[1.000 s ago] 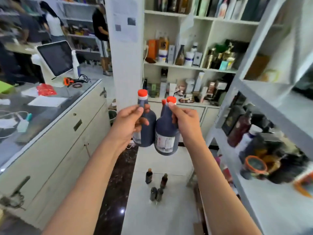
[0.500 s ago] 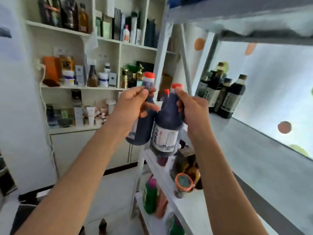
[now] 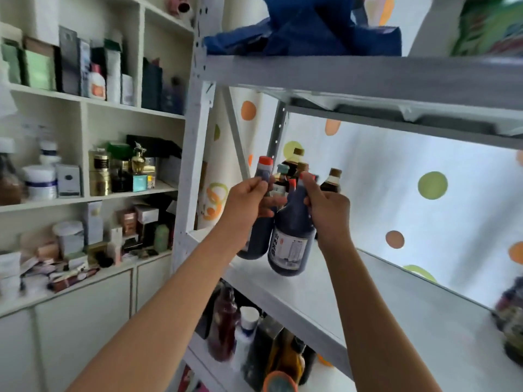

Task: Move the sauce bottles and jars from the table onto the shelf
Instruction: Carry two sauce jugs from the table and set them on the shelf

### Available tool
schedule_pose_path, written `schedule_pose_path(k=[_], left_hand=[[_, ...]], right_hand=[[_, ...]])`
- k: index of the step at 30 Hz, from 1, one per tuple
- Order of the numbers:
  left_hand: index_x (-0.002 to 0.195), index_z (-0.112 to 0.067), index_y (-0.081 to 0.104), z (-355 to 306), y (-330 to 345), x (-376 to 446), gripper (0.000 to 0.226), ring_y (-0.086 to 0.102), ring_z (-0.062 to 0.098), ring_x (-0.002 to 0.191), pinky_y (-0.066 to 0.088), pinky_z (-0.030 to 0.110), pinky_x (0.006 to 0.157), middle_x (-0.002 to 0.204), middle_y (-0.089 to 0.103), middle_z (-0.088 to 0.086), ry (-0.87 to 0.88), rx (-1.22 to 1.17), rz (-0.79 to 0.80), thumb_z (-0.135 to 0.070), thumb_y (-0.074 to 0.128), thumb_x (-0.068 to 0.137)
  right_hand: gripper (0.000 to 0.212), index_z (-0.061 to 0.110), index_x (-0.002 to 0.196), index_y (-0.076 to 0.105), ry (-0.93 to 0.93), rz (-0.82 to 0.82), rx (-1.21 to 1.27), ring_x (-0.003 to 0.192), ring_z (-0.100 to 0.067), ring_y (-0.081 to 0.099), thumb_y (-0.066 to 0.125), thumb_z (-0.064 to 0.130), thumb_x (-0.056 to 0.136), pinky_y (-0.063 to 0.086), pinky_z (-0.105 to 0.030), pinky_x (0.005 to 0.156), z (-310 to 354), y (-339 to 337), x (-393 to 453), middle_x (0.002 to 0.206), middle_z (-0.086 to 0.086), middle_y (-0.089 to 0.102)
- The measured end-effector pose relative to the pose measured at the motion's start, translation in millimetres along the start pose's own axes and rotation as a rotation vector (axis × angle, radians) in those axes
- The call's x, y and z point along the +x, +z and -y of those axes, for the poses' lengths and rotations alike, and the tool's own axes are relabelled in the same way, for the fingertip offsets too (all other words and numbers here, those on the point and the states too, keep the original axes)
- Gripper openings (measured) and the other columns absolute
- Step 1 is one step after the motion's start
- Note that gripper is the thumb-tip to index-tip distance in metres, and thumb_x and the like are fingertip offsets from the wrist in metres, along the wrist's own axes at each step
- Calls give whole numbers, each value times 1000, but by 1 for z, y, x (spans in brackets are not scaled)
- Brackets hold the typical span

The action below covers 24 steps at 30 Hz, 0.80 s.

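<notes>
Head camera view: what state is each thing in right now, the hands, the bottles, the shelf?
Left hand: grips the neck of the red-capped bottle.
Right hand: grips the neck of the labelled bottle.
Red-capped bottle: capped, held in the air.
Labelled bottle: held in the air, tilted, above the shelf.
Grey shelf: bare near the hands.
Dark bottles at the back: upright, capped.
Blue bag: lying on the top shelf.

Glossy dark plastic sauce bottles [image 3: 291, 244] with paper labels; matt grey-painted metal shelf [image 3: 410, 315]; blue cloth bag [image 3: 305, 32].
</notes>
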<state>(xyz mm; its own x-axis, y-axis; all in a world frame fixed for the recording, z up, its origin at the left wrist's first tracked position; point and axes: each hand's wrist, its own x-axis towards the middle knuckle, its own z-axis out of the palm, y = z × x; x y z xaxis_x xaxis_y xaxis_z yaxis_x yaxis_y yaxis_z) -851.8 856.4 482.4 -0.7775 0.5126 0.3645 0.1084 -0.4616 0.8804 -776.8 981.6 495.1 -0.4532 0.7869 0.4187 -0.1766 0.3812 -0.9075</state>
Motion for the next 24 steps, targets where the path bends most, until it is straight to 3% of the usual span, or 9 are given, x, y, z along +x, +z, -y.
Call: schedule_pose_path(k=[5,10,13,16,18,21,24], left_hand=[[102,-16,62,35,4,22,19,73,12,72,55,18,55,75,74,-6,-44,-20,30,-12,43,103],[100,-26,62,53,12,33,21,73,16,73,54,19,50,82,73,-16,-31,11,6,-16,44,103],[106,-21,64,62,7,35,16,73,18,69,49,19,44,93,73,-6,-33,62,4,-18,49,100],[109,-16,69,71,-9,38,17,72,15,67,44,17,42,95,74,0,37,146,-88,-17,60,95],[109,-16,69,77,-16,37,20,70,9,68,47,14,50,94,73,-1,124,197,-160,-13,66,90],[112,-21,64,89,-25,31,33,62,3,80,51,15,66,102,66,-9,170,267,-210,-11,74,82],[126,-24,57,108,-40,35,56,57,3,104,50,25,84,120,59,-11,68,345,-130,-17,81,76]], right_hand=[[60,14,45,56,18,-95,-90,46,-18,45,72,60,79,36,-32,54,-32,1,27,41,2,50],[62,13,45,48,-25,-28,-105,45,-16,35,69,56,83,28,-29,51,-49,-9,44,43,0,42],[48,7,60,57,-57,17,-113,53,-18,40,71,45,85,32,-33,54,-57,-15,43,55,-6,48],[35,14,92,58,-59,27,-255,72,-15,61,77,42,80,53,-39,64,-64,-22,32,80,3,62],[42,23,103,53,13,123,-288,86,-17,65,79,42,77,59,-42,70,-70,-32,24,93,6,61],[53,24,114,54,120,338,-272,94,-17,64,86,30,72,56,-31,70,-85,-51,18,104,2,63],[72,19,121,54,164,412,-246,98,-16,67,93,16,60,60,-33,80,-111,-48,12,111,0,68]])
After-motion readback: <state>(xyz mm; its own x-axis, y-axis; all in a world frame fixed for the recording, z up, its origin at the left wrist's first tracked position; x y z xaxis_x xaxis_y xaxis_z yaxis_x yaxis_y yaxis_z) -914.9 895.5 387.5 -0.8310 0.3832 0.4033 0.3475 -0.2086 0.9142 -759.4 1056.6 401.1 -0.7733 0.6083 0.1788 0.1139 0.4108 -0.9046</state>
